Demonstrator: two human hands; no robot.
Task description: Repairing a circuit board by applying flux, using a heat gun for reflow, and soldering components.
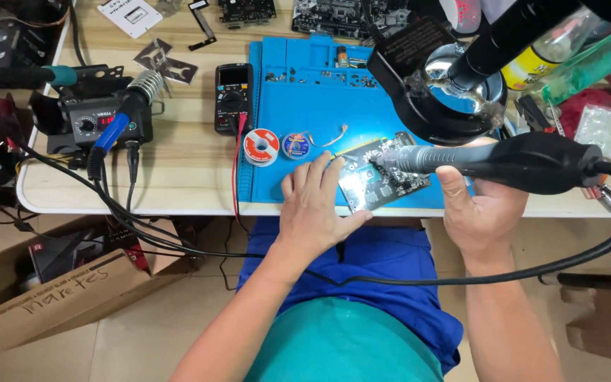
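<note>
While gripped by right hand [479, 212], hot-air wand [503, 159] crosswise, nozzle leftward.

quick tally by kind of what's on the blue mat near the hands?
Circuit board: 1, under the left hand
Hot-air handpiece: 1, in the right hand
Solder spool: 1
Wick reel: 1
Total: 4

At the desk's [178, 170] near edge, the left hand [316, 212] lies flat on a blue mat [305, 106], touching a circuit board [383, 180]. The right hand [482, 212] grips a black hot-air wand [510, 161], nozzle over the board.
</note>
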